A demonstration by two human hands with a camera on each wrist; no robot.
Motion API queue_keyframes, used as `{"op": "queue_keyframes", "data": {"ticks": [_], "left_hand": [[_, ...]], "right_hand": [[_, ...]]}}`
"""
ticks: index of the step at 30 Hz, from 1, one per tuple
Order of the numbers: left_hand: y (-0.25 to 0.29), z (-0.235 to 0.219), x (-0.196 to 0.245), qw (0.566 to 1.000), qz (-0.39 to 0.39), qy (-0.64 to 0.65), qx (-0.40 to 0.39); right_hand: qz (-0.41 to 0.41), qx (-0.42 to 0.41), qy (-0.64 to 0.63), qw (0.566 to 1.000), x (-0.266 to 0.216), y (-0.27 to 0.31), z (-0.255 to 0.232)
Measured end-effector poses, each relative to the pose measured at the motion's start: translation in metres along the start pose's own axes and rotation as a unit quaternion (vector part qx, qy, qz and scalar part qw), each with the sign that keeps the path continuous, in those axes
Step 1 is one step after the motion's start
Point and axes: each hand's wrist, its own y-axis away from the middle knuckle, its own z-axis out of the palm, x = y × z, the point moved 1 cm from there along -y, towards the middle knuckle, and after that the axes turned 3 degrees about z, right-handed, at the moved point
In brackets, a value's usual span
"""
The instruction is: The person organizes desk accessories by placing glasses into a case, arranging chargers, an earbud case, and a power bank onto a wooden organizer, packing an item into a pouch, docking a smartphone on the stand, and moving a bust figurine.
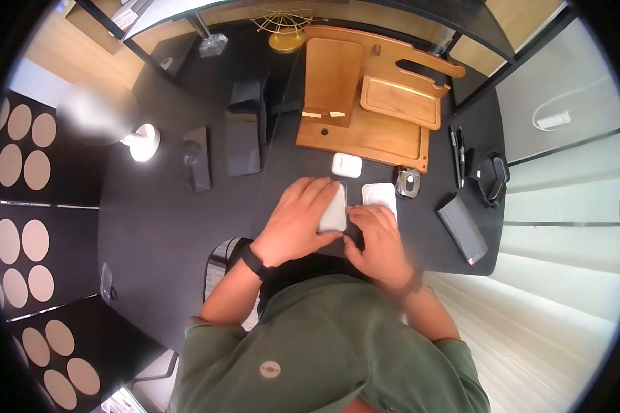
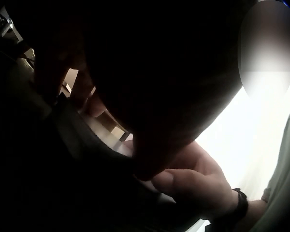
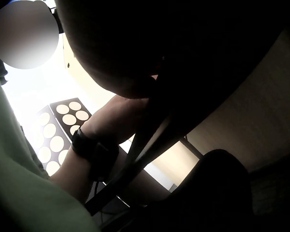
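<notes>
A small white rectangular box (image 1: 334, 212) lies under both hands near the front of the black desk. My left hand (image 1: 296, 217) grips it from the left, fingers over its far end and thumb along its near edge. From the other side, my right hand (image 1: 380, 248) holds its right edge with curled fingertips and thumb. A second white box with a round shape in it (image 1: 377, 194) is partly covered by the right fingers. Just beyond lies a white earbud case (image 1: 346, 165). Both wrist views are very dark; the right thumb (image 2: 164, 180) shows in the left one.
A wooden desk organizer (image 1: 375, 144) stands behind the hands. A small dark clear-topped item (image 1: 408, 182), pens (image 1: 457, 155), a black strapped device (image 1: 488, 175) and a grey case (image 1: 463, 228) lie right. Dark stands (image 1: 243, 141) and a lamp (image 1: 143, 142) stand left.
</notes>
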Motion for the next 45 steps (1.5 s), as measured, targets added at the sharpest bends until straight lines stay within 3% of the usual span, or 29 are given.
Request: {"op": "queue_keyframes", "data": {"ticks": [8,17,22,29,45], "left_hand": [[-0.003,0.006,-0.011,0.999,0.036,-0.011,0.015],[-0.008,0.0,-0.009,0.997,0.041,-0.004,-0.061],[0.0,0.012,-0.02,0.998,0.068,-0.003,-0.015],[0.005,0.016,-0.023,0.997,0.069,0.027,-0.024],[0.009,0.032,-0.016,0.996,0.052,-0.065,0.016]], "right_hand": [[-0.019,-0.006,0.023,1.0,-0.004,-0.005,-0.004],[-0.032,-0.001,0.037,0.999,-0.003,-0.004,-0.002],[-0.032,0.0,0.04,0.999,-0.001,-0.002,0.0],[-0.039,-0.003,0.051,0.998,-0.003,-0.003,-0.002],[-0.042,0.028,0.03,0.998,-0.001,0.0,0.0]]}}
